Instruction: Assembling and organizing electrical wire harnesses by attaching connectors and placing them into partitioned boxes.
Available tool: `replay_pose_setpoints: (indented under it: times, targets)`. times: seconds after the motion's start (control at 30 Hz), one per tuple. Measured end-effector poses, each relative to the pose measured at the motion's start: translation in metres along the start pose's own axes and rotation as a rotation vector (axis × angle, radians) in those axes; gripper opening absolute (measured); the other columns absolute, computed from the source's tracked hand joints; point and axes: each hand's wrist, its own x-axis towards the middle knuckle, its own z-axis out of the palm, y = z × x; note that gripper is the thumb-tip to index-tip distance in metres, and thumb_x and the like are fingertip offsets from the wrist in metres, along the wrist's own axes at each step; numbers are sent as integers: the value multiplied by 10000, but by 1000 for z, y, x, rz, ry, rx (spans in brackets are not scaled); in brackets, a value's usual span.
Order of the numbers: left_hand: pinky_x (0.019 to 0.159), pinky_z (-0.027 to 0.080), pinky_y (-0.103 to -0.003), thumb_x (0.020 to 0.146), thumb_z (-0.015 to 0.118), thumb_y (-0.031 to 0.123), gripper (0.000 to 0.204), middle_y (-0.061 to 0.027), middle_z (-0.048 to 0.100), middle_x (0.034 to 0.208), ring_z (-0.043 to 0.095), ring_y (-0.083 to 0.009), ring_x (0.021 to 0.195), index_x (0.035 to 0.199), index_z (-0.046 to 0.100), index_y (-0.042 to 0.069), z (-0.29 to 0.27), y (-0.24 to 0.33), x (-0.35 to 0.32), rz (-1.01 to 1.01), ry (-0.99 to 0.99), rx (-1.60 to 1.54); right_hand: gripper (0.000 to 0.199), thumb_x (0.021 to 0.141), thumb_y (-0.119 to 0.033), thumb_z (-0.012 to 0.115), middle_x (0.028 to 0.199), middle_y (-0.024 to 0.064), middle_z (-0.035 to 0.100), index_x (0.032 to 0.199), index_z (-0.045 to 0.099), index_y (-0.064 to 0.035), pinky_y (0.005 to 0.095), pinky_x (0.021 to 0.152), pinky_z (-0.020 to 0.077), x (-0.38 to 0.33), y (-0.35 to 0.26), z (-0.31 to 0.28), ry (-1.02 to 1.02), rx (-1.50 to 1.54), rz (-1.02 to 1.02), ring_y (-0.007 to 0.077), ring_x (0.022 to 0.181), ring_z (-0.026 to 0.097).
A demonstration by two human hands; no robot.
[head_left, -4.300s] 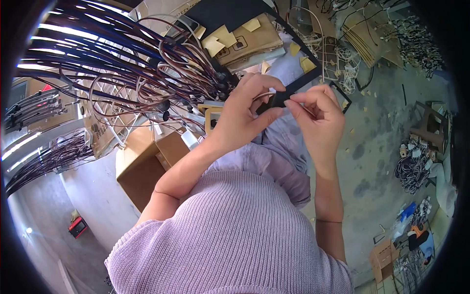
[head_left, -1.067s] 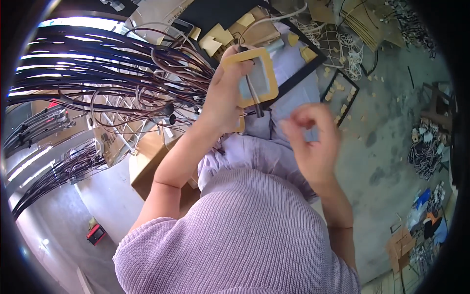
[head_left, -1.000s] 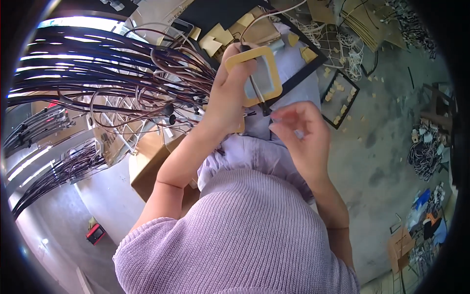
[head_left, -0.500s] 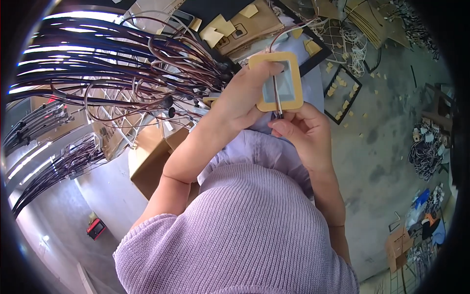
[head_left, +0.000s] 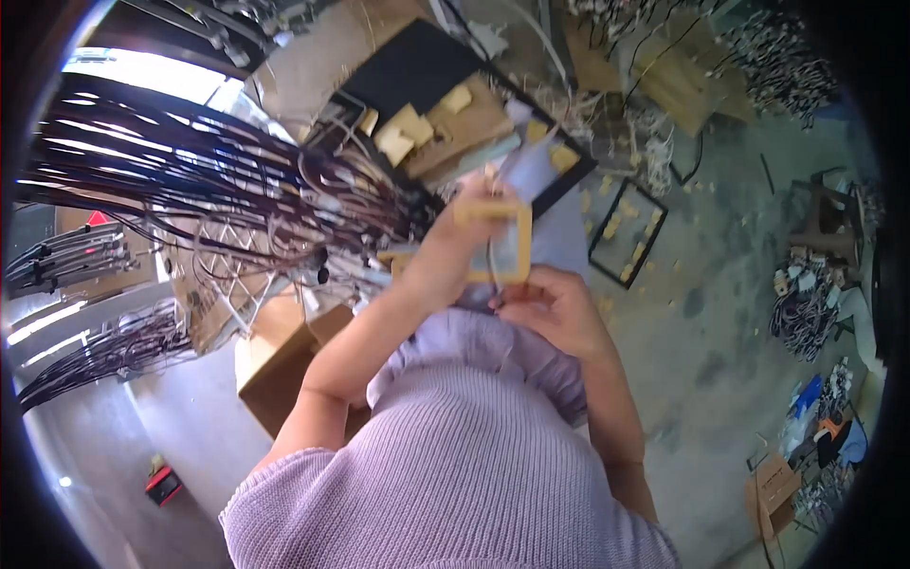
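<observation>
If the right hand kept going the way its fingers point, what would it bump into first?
Most likely the yellow square frame that the left hand holds. The right hand sits just below it, fingertips aimed at its lower edge and the thin wire there. Depth is hard to judge.

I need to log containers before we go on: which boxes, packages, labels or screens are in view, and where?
Open brown cardboard box: left of the person's left forearm, flaps up.
Small brown cardboard carton: on the floor, lower right, among blue and orange items.
Small red and black case: on the floor, lower left.
Screens and readable labels: none visible.
</observation>
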Motion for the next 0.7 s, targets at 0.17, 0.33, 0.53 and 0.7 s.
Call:
replay_pose_setpoints:
  times: [0.17,0.33,0.53,0.7]
  targets:
    - [848,435,-381,817,637,210,271,-137,566,1018,551,-299,951,998,566,20,-9,12,-41,331,-718,545,833,839,-643,519,1281,189,525,1343,352,-2,362,974,430,43,-8,-58,-120,435,-159,266,1141,552]
    - [881,433,-411,727,664,124,423,-157,545,1087,522,-354,1046,1117,521,44,16,10,-63,311,-808,983,630,931,-358,525,1042,163,580,1393,306,10,276,725,483,76,-81,-71,-203,473,-250,197,839,594]
    - [1018,342,-384,883,538,236,569,-182,428,1287,431,-303,1226,1363,331,13,-7,18,-47,424,-610,818,302,945,-80,499,708,27,511,1240,494,-19,190,520,327,59,-135,-88,429,174,-863,73,603,433]
    - [1017,351,-371,769,568,-12,669,-178,391,1324,380,-339,1260,1378,297,39,-16,19,70,710,394,725,137,971,-102,473,705,12,532,1063,529,-18,183,504,330,5,-137,-87,759,-307,-816,46,560,422]
